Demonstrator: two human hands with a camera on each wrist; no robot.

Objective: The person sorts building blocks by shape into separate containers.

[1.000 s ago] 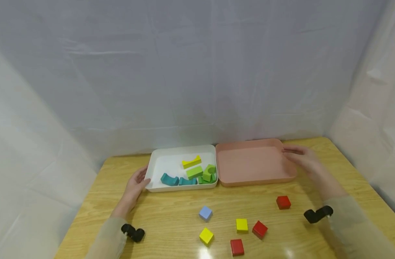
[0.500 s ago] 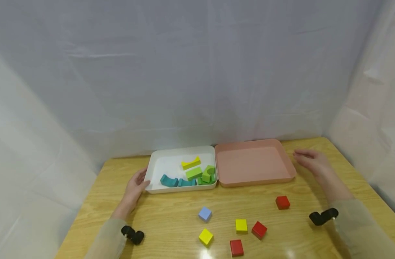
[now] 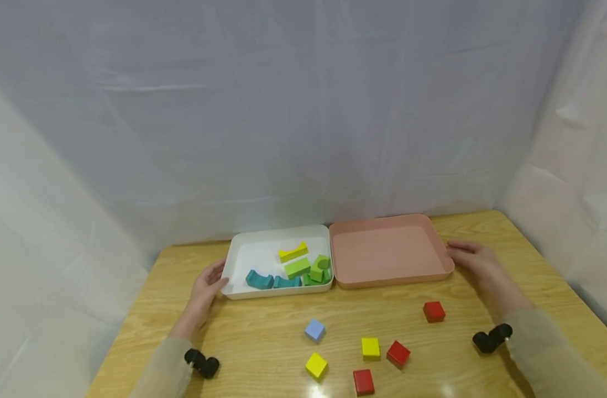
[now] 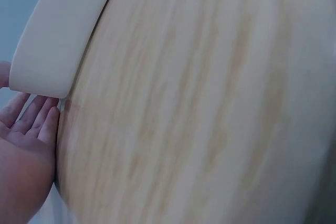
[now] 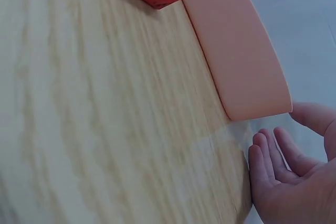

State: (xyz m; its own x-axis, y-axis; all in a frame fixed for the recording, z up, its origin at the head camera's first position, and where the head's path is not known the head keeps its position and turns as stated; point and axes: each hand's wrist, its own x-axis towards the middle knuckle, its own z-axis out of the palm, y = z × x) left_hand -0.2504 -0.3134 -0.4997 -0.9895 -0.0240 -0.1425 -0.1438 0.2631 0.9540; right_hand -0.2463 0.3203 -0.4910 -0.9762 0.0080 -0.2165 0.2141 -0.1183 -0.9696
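Note:
A white tray (image 3: 256, 243) and a pink tray (image 3: 383, 249) lie side by side at the back of the table. My left hand (image 3: 206, 287) rests against the white tray's left end, thumb at the rim. In the left wrist view its fingers (image 4: 32, 116) lie fairly straight along the outer wall. My right hand (image 3: 477, 265) is at the pink tray's right end. The right wrist view has its thumb (image 5: 312, 116) right at the pink rim, with the other fingers (image 5: 268, 156) loosely extended beside the corner.
The white tray bears teal arch blocks (image 3: 258, 279), a yellow arch block (image 3: 293, 252) and green blocks (image 3: 297, 268). In front on the wooden table (image 3: 254, 342) lie a blue cube (image 3: 315, 330), yellow cubes (image 3: 370, 349) and red cubes (image 3: 434, 312). White sheeting (image 3: 293, 110) surrounds the table.
My right hand left the pink tray's right rim, moved off to the right, then came back to that end, nearer the front. My left hand stayed at the white tray.

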